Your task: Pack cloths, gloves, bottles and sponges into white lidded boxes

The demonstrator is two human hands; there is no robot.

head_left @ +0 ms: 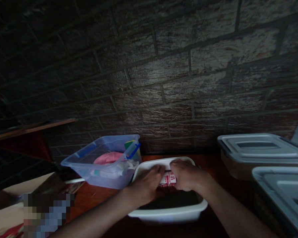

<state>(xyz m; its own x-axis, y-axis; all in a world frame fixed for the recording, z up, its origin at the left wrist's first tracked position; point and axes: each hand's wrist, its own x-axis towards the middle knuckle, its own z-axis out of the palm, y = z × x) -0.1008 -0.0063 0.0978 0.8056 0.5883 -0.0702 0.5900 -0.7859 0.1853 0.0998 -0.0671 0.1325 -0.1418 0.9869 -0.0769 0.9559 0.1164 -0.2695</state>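
Note:
My left hand (150, 181) and my right hand (185, 175) reach into a white plastic bin (169, 213). Between them is a small red-and-white printed packet (168, 178), gripped at its left and right ends. Both hands are closed, with the fingertips partly hidden behind the packet and inside the bin. Beneath the packet, the inside of the bin looks dark, and I cannot make out what lies at the bottom.
On the reddish-brown table (89, 200), a clear tub (99, 180) with blue handles holds a pink item and white bits. Two grey-lidded boxes (260, 148) stand at right. An open cardboard box (29, 185) is at left, under a wooden shelf (34, 129). A brick-patterned wall (151, 72) rises behind.

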